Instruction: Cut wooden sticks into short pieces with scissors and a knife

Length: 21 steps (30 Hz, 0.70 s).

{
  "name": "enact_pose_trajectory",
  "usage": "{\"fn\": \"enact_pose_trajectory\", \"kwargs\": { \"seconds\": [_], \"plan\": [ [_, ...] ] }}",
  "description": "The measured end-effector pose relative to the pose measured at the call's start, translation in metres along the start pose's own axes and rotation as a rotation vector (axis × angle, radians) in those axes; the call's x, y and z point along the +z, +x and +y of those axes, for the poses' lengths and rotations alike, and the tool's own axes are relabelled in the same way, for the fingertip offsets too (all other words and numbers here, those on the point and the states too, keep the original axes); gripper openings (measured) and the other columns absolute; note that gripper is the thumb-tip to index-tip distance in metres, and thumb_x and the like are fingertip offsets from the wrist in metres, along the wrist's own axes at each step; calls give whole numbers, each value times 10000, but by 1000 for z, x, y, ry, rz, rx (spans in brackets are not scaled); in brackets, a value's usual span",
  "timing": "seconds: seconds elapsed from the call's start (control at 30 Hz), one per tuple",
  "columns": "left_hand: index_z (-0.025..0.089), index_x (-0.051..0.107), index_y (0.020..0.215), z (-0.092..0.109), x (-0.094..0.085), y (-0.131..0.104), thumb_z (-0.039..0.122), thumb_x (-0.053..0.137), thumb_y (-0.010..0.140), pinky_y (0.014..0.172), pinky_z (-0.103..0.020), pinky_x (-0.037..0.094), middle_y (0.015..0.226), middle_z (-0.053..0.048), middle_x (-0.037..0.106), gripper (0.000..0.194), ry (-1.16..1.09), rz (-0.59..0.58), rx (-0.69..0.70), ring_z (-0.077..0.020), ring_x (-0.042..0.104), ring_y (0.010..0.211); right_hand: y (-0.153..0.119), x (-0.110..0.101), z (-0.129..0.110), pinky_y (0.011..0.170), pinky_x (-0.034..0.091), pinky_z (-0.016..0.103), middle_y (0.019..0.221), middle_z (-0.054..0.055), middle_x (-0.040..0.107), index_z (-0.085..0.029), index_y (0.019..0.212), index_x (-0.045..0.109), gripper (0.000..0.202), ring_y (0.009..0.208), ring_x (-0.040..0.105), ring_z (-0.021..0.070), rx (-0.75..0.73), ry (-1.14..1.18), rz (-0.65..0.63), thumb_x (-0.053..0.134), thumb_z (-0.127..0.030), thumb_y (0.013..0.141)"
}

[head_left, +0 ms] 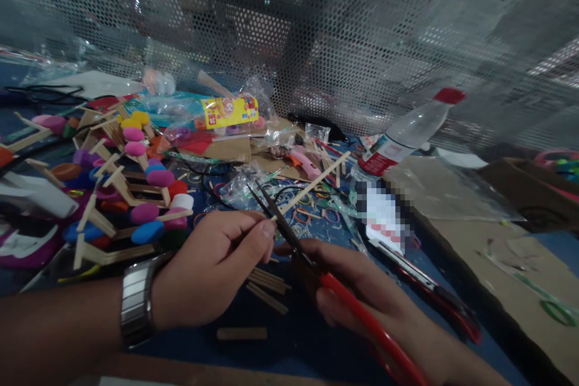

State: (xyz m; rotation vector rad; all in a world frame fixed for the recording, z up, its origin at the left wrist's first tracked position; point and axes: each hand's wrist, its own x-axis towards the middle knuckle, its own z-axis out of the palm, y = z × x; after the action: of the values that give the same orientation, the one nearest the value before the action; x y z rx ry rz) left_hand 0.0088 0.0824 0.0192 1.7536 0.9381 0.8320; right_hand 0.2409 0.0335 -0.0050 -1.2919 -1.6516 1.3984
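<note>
My left hand (217, 262), with a metal watch on its wrist, pinches the near end of a thin wooden stick (312, 187). The stick slants up and away to the right. In my right hand (357, 289) is a pair of scissors (353, 307) with red handles and dark blades. The blades are parted and cross the stick just beyond my left fingertips; whether they touch it I cannot tell. Below my hands lie several short wooden sticks (266, 288) and one flat wooden piece (242, 333) on the blue table.
At left is a heap of wooden stick frames with coloured clay pieces (147, 213). Behind lie a yellow-labelled bag (230, 111) and coloured rubber bands. A red-capped bottle (402, 136) leans at right, near a utility knife (425, 286) and cardboard (511, 277). Perforated metal mesh (289, 30) stands behind.
</note>
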Motion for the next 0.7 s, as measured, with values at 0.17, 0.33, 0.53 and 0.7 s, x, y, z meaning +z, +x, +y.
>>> {"fn": "enact_pose_trajectory", "kwargs": {
  "seconds": [0.17,0.33,0.53,0.7],
  "plan": [
    [169,517,658,-2,1,-2,292,401,1023,511,-181,339,604,66,465,403,42,10,46,-54,400,516,9,1,-18,778,565,343,1050,69,706,-291,1323,637,487,903,658,229,-48,-14,-71,632,-523,895],
    [167,515,650,-1,0,-2,283,402,1020,526,-197,344,607,60,476,404,128,42,97,-60,432,534,13,2,-29,749,545,318,1024,47,713,-279,1319,637,419,845,638,207,-139,-60,-106,614,-417,924],
    [175,564,694,3,1,-2,213,403,1007,530,-209,358,600,61,489,354,215,76,177,-63,457,512,13,4,-27,616,521,306,802,18,678,-252,1288,640,415,689,615,198,-228,-274,18,612,-349,886],
    [198,428,621,0,3,-4,217,385,1013,509,-221,354,578,63,433,396,221,77,220,-72,420,479,17,4,-28,623,532,289,903,43,702,-237,1217,654,390,752,651,198,-419,-499,154,648,-233,827]
  ]
}}
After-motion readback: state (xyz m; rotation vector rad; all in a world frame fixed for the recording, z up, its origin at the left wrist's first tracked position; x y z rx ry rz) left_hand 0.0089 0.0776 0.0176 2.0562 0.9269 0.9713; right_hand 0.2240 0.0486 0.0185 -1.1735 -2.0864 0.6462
